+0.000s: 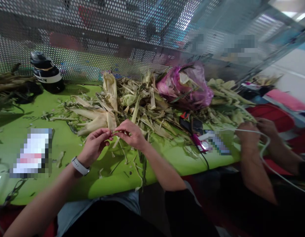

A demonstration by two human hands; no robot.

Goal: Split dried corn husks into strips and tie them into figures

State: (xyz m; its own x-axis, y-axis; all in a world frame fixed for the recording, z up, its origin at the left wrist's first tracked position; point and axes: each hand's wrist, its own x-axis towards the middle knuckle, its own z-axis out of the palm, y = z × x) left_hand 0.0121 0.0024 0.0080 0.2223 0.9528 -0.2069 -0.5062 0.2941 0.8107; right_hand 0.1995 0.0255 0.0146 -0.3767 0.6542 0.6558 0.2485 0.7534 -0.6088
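My left hand (pixel 94 144), with a white watch at the wrist, and my right hand (pixel 131 133) meet over the green table (pixel 56 144). Both pinch a thin strip of dried corn husk (pixel 113 132) between thumb and fingers. Just beyond them lies a big heap of pale corn husks (pixel 132 105). Loose husk scraps and fibres lie under my hands.
A pink plastic bag (pixel 185 85) holding husks sits at the back right. A black-and-white bottle (pixel 47 71) stands by the perforated metal screen (pixel 105 39). Another person's hands (pixel 256 131) work at the right beside a white cable (pixel 264 148) and small red-and-black tools (pixel 192 125).
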